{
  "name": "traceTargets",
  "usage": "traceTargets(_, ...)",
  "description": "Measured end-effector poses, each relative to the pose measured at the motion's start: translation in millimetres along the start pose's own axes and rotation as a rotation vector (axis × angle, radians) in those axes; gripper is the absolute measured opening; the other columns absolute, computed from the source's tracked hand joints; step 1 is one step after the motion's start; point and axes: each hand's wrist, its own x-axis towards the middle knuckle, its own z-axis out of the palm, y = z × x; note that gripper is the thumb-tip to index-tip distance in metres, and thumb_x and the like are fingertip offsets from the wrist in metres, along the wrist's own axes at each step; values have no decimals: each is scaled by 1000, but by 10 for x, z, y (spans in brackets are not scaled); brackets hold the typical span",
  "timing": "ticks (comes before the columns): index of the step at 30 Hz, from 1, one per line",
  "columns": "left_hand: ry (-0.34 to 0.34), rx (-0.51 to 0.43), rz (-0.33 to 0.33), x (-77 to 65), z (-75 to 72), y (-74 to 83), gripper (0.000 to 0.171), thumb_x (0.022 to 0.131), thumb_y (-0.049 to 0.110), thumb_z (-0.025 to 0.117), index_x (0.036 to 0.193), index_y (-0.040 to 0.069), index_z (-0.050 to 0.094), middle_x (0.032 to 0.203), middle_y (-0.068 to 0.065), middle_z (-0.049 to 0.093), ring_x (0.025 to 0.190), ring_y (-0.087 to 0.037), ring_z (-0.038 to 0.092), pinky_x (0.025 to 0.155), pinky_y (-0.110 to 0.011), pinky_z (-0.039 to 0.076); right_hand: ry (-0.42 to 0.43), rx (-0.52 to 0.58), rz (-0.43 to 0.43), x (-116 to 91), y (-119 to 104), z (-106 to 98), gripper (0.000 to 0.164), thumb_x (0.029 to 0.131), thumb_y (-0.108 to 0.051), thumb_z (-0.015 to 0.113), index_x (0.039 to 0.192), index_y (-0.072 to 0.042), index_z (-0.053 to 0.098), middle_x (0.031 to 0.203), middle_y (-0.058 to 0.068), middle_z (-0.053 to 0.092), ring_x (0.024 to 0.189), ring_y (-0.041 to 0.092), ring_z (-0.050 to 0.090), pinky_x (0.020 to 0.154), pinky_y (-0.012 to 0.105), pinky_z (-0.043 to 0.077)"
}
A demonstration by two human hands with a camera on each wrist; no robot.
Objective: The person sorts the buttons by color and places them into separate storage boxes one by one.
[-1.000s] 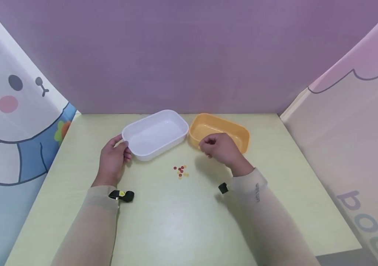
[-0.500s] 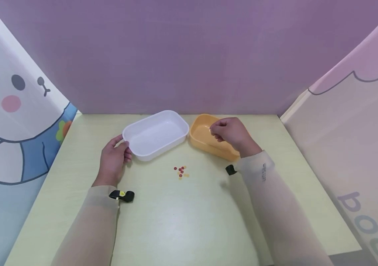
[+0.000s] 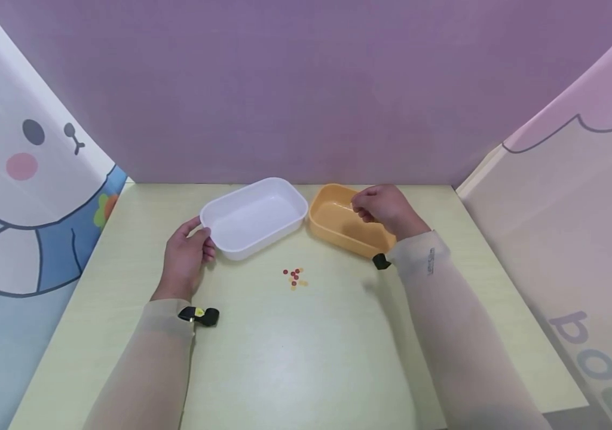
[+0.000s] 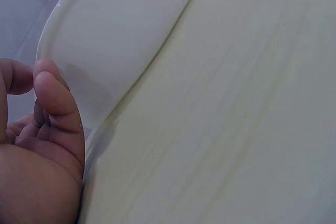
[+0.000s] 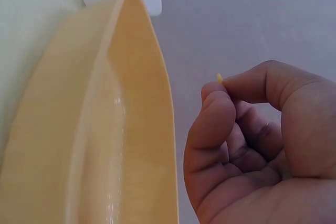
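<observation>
My left hand pinches the near left rim of a white plastic tray between thumb and fingers. In the left wrist view the thumb lies against the white tray's side. My right hand is raised over the right part of a yellow-orange tray. Between its thumb and index fingertip is a small yellow disc, seen edge-on in the right wrist view. In front of the two trays lies a small cluster of red discs and yellow discs on the table.
The trays stand side by side, nearly touching, toward the back of the pale table. A purple wall rises behind it. Printed panels flank it, with a cartoon animal on the left and lettering on the right.
My right hand has moved from the yellow-orange tray's front edge back and right, to above its right part. My left hand keeps its hold on the white tray. The discs on the table lie unchanged.
</observation>
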Motion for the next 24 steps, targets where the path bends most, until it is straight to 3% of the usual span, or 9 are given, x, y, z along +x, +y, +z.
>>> traceTargets(8, 4, 21, -4, 26, -9, -17, 52, 115, 23, 66, 165, 17, 54, 94, -4, 68, 76, -13, 65, 63, -22, 60, -15, -20, 49, 87, 30, -124, 38, 110, -24, 72, 136, 4, 74, 137, 24, 73, 122, 41, 70, 113, 50, 62)
traceTargets(16, -4, 27, -2, 16, 0, -6, 51, 114, 24, 66, 164, 17, 55, 98, -6, 68, 78, -14, 65, 63, -23, 61, -16, -22, 119, 128, 66, -202, 33, 109, -21, 73, 132, 3, 75, 131, 19, 75, 115, 35, 70, 111, 47, 63)
traceTargets(24, -1, 40, -5, 5, 18, 1, 52, 115, 24, 65, 165, 18, 54, 95, -4, 68, 76, -13, 65, 63, -22, 60, -21, -24, 128, 164, 84, -225, 32, 108, -18, 74, 128, 7, 74, 121, 18, 77, 106, 30, 72, 101, 41, 66)
